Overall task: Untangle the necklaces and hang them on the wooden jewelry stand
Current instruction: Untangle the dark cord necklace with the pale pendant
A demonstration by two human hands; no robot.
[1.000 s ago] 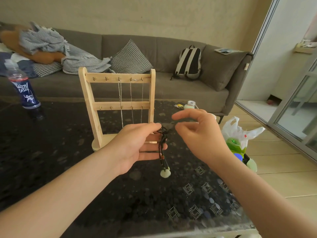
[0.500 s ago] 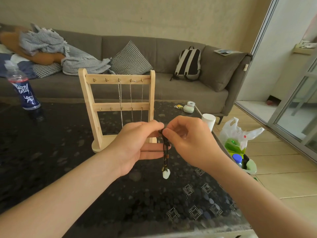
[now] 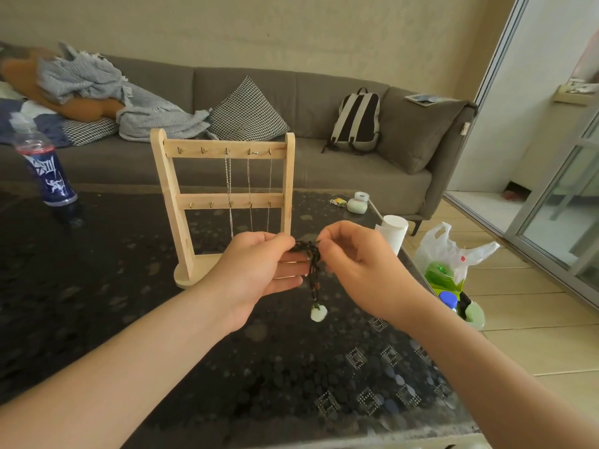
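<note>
Scene: view from a head camera, looking down at 2 bare forearms reaching over a dark patterned glass table in a living room.
Left hand: thumb and forefinger pinch the top of a knotted bundle; the lower fingers lie straight beneath it, probably to steady it.
Right hand: fingertips pinch the same knot from the other side, likely to tease 1 strand free.
Cord necklace: a dark cord bunched between both hands and held in the air above the table, just in front of the stand's base. Its pale pendant dangles below, and its weight pulls the loose length straight.
Wooden jewelry stand: upright on the table just behind the hands, close enough for an easy reach.
Silver chains: 3 thin strands hang from the right-hand hooks of the top bar.
Free hooks: the 2 left hooks on that bar look bare.
Step in hand: the cord seems to be mid-untangling, not yet ready to hang.
Surroundings: a drink bottle far left, a grey sofa behind, and a white plastic bag beside the table.
</note>
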